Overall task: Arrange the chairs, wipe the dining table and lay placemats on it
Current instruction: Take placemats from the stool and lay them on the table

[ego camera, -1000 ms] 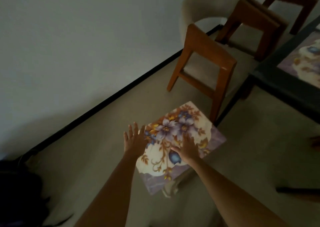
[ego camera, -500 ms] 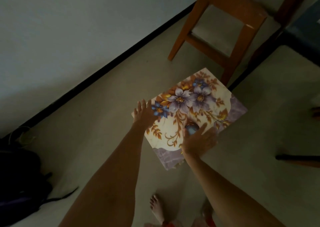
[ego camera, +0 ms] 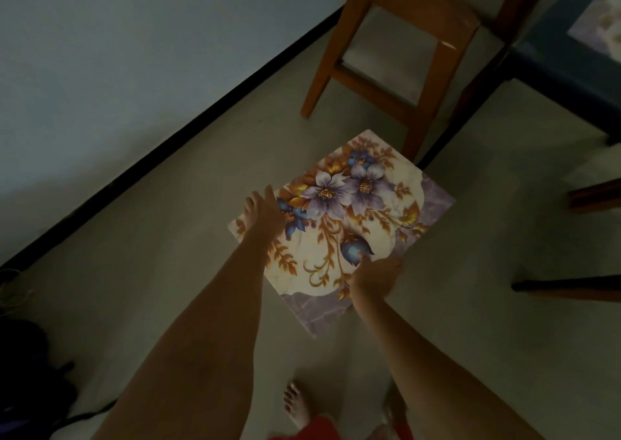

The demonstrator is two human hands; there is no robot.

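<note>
Both hands hold the flowered placemat (ego camera: 349, 224) level above the floor, probably for carrying to the table: left hand (ego camera: 263, 216) fingers pinch its left edge, right hand (ego camera: 376, 276) fingers pinch its near edge.

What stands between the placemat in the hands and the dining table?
The wooden chair stands just beyond the placemat, beside the table at upper right. Both hands, left and right, already hold the placemat; nothing separates them from it.

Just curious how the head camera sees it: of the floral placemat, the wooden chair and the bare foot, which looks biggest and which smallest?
1. Wooden chair, cut off by the frame's top.
2. Floral placemat, held nearer the camera, so the first two are unsure.
3. Bare foot, clearly smallest.
</note>
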